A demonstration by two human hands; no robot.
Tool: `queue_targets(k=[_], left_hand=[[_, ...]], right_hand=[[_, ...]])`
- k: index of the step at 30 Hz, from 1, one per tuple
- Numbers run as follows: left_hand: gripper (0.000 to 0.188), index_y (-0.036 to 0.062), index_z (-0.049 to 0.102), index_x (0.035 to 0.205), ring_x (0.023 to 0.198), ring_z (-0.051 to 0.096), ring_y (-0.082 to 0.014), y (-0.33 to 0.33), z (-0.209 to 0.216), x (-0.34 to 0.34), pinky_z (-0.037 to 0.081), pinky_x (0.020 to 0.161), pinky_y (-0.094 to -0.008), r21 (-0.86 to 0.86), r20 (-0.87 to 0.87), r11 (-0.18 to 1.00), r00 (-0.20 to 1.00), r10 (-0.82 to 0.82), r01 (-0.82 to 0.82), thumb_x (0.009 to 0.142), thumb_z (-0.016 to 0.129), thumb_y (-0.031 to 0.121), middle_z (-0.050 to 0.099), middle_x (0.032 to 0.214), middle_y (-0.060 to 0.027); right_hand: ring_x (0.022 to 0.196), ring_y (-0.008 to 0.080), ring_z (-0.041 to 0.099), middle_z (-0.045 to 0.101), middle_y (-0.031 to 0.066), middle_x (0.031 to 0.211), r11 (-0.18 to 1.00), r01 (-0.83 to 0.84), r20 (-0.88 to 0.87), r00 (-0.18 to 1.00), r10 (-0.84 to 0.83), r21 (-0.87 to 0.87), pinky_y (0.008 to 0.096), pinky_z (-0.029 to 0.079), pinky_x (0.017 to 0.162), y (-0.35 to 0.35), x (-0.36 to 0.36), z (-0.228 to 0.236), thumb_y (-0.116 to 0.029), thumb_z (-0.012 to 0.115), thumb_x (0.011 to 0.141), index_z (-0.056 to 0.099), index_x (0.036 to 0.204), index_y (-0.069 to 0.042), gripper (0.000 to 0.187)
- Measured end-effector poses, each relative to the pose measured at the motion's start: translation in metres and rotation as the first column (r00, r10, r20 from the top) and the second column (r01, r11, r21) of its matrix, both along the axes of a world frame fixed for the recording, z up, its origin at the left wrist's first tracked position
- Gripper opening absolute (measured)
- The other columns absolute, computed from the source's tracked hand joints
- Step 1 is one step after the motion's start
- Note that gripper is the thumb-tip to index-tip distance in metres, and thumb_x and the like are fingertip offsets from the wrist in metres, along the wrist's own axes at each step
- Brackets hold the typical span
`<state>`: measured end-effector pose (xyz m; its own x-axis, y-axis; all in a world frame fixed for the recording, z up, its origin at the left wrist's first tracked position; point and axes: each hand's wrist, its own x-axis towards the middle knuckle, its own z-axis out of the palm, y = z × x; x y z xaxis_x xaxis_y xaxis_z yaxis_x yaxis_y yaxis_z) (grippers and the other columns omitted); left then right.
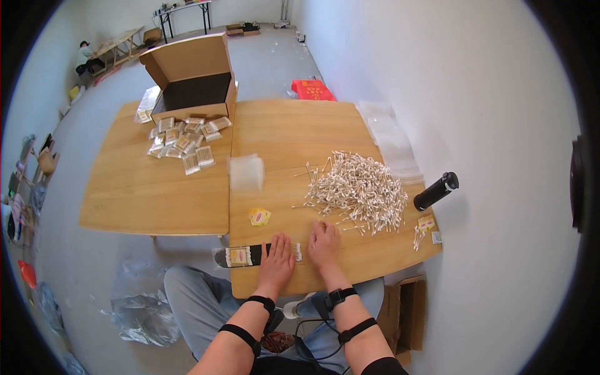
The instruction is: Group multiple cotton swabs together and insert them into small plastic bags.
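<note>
My left hand (pixel 277 259) lies flat, fingers stretched, over a narrow black strip (pixel 257 255) at the table's near edge. Cotton swabs (pixel 296 251) stick out in a row past its right side. On the strip's left part, in clear plastic, sits a flat pack of swabs (pixel 239 256) with a yellow and white label. Just right of these swabs, my right hand (pixel 325 245) rests on the table with its fingers curled; whatever is under them is hidden. Beyond it spreads a large heap of loose white cotton swabs (pixel 362 190).
Yellow cards (pixel 259 217) and a stack of clear bags (pixel 246 174) lie left of the heap. Filled swab packs (pixel 185 139) lie before an open cardboard box (pixel 194 94). A black bottle (pixel 436 191) stands at the right edge, near plastic sheeting (pixel 390 140).
</note>
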<state>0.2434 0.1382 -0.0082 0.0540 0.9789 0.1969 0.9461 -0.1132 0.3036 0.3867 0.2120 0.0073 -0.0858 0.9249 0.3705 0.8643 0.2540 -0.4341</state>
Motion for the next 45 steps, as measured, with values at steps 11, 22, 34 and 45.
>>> queue_targets(k=[11,22,34,45], left_hand=[[0.053,0.0043,0.042,0.141,0.142,0.029,-0.0237,0.0,0.006,-0.001,0.017,0.115,-0.0504,-0.026,0.009,1.0,1.0,0.01,-0.01,0.095,0.045,0.032,0.036,0.151,-0.0111],[0.054,0.0028,0.042,0.141,0.141,0.031,-0.0248,-0.003,0.004,-0.001,0.019,0.115,-0.0497,-0.021,0.012,1.0,1.0,0.012,-0.012,0.095,0.046,0.031,0.035,0.151,-0.0125],[0.055,0.0035,0.043,0.14,0.141,0.031,-0.0261,-0.002,0.002,-0.001,0.017,0.115,-0.0511,0.023,0.051,1.0,0.999,0.013,-0.014,0.093,0.05,0.031,0.038,0.149,-0.0128],[0.055,0.0057,0.039,0.144,0.143,0.025,-0.0262,-0.003,0.005,-0.001,0.012,0.117,-0.0496,-0.061,0.052,0.998,0.999,0.014,-0.011,0.096,0.043,0.033,0.032,0.153,-0.0117]], right_hand=[[0.095,0.0306,0.057,0.063,0.0114,0.1,0.991,-0.071,-0.032,0.997,0.076,0.116,0.0421,0.044,0.086,-0.036,0.011,-0.009,-0.004,0.059,0.082,0.067,0.102,-0.004,0.021],[0.087,0.0331,0.058,0.062,0.014,0.086,0.978,-0.204,-0.145,0.967,0.209,0.052,0.041,0.048,0.077,0.013,-0.01,-0.002,0.005,0.057,0.071,0.066,0.09,-0.004,0.023],[0.078,0.0298,0.062,0.065,0.0133,0.084,0.916,-0.399,-0.338,0.867,0.365,-0.035,0.0361,0.05,0.068,0.004,-0.013,0.003,0.004,0.061,0.077,0.068,0.085,-0.003,0.013],[0.1,0.0367,0.058,0.063,0.0191,0.107,0.927,-0.375,-0.162,0.915,0.371,0.005,0.0431,0.047,0.088,-0.02,-0.013,0.015,-0.002,0.06,0.08,0.064,0.107,0.002,0.027]])
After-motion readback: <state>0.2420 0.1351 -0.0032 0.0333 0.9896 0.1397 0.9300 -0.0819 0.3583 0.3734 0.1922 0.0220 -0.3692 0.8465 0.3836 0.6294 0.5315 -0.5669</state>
